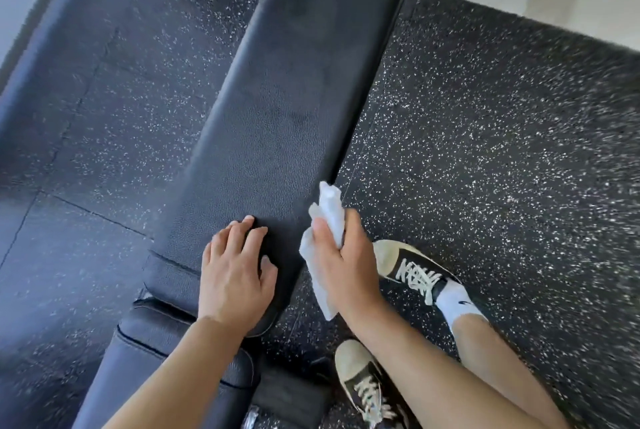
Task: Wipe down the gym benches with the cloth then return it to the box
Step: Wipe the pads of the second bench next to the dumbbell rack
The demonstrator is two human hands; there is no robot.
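Where the black speckled rubber floor [485, 123] met a pale wall at the top of the view, a long black padded leather gym bench [277, 99] ran diagonally across the tiles, with a second dark bench pad [69, 30] lying along the left edge. Black sneakers with cream toe caps and white laces [408, 272] stood on the floor beside the bench. The left hand [235, 276] rested palm down on the near end of the bench, fingers loosely spread and holding nothing. The right hand [346, 265] hovered just off the bench's right edge, its thumb and curled fingers gripping a crumpled white cloth [327, 220], which stuck out above the fingertips and hung below the palm.
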